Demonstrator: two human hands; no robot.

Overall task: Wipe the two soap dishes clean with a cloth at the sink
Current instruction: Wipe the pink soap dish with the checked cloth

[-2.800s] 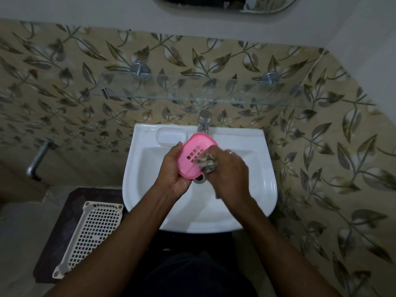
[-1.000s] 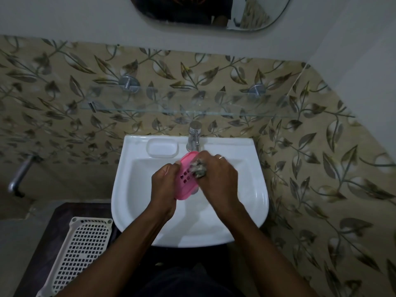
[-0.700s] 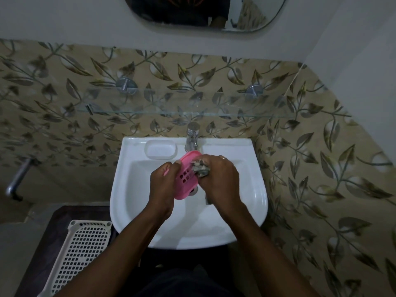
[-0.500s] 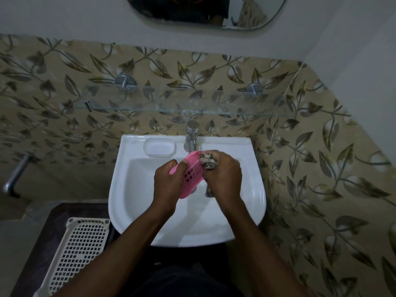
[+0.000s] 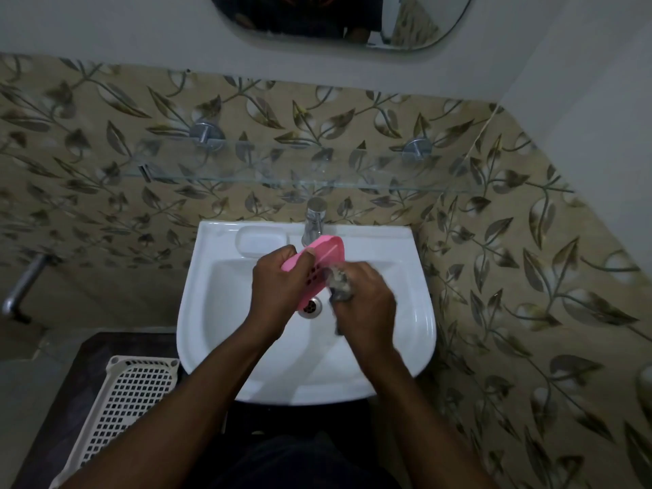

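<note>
Over the white sink [image 5: 398, 365] my left hand [image 5: 278, 287] grips a pink slotted soap dish [image 5: 326, 255], tilted on edge just in front of the tap [image 5: 314, 220]. My right hand [image 5: 367, 305] is closed on a bunched grey cloth [image 5: 339, 284] and presses it against the lower inner face of the pink dish, above the drain [image 5: 310, 307]. The right hand is blurred by motion. Only one soap dish is in sight.
A soap recess [image 5: 261, 241] is moulded into the sink's back left rim. A glass shelf [image 5: 289, 174] runs along the leaf-patterned wall above the tap, under a mirror [image 5: 338, 19]. A white perforated basket [image 5: 123, 407] lies on a dark surface at lower left.
My right hand has slid the cloth down the pink dish from its top edge toward the drain end. The left hand keeps the dish tilted, now raised a little toward the tap.
</note>
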